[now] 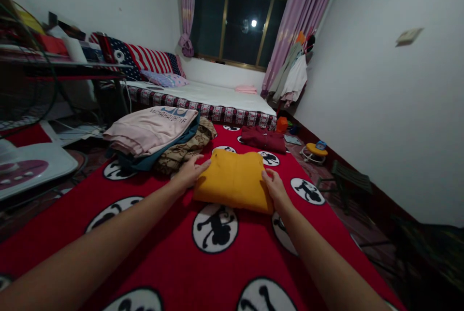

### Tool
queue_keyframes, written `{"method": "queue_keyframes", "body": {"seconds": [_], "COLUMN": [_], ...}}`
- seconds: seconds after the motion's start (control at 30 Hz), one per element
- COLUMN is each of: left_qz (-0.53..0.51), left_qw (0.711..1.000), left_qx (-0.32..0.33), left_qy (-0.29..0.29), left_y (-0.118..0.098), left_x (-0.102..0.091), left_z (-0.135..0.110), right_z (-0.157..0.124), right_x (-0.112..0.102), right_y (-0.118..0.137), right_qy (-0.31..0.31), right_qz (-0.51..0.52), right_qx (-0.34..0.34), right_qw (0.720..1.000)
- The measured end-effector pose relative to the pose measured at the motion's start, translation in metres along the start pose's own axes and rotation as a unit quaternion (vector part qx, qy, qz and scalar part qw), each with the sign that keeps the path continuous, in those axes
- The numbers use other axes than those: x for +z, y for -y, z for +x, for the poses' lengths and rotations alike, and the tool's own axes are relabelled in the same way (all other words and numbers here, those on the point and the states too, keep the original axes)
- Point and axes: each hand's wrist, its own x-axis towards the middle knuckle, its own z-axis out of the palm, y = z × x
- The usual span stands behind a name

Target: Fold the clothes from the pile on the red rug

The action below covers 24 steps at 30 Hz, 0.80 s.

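A folded yellow garment [234,178] lies on a red blanket [174,258] printed with black monkey figures in white circles. At its left edge is my left hand [190,172], open, the fingers apart and the tips touching the cloth. My right hand [277,189] rests against the right edge, also open, with its fingers loosely bent. Just beyond my left hand sits a pile of folded clothes, with a pale pink sweatshirt [154,127] on top and a brown patterned garment [188,146] lower down. A folded maroon garment [264,138] lies farther off, to the right.
A second bed [213,93] with a pillow [165,79] stands under the window. Left of me are a cluttered desk [105,65] and a white plastic seat [39,166]. On the right floor are a yellow-topped stool [316,150] and a folding stool [351,176].
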Motion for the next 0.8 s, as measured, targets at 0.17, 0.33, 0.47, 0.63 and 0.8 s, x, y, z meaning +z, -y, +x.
{"method": "queue_keyframes", "body": {"seconds": [0.17,0.33,0.47,0.63,0.8], "left_qz": [0.056,0.17,0.291,0.33,0.258], "left_qw": [0.995,0.977,0.941,0.931,0.954], "left_qx": [0.075,0.105,0.133,0.154,0.14], "left_qy": [0.026,0.078,0.111,-0.025,-0.061], "left_y": [0.037,0.034,0.02,0.008,0.005], "left_x": [0.007,-0.007,-0.012,0.014,0.04], "left_z": [-0.031,-0.067,-0.078,-0.032,0.021], "right_z": [-0.028,-0.061,-0.063,-0.013,0.024], "right_x": [-0.003,-0.016,-0.023,-0.002,0.019], "right_y": [-0.029,-0.026,-0.021,-0.016,-0.015], "right_qy": [0.041,0.115,0.126,0.001,-0.066], "right_qz": [-0.088,-0.147,-0.201,-0.144,-0.121], "right_qx": [-0.114,-0.088,-0.097,-0.081,-0.138], "right_qw": [0.989,0.978,0.967,0.986,0.981]}}
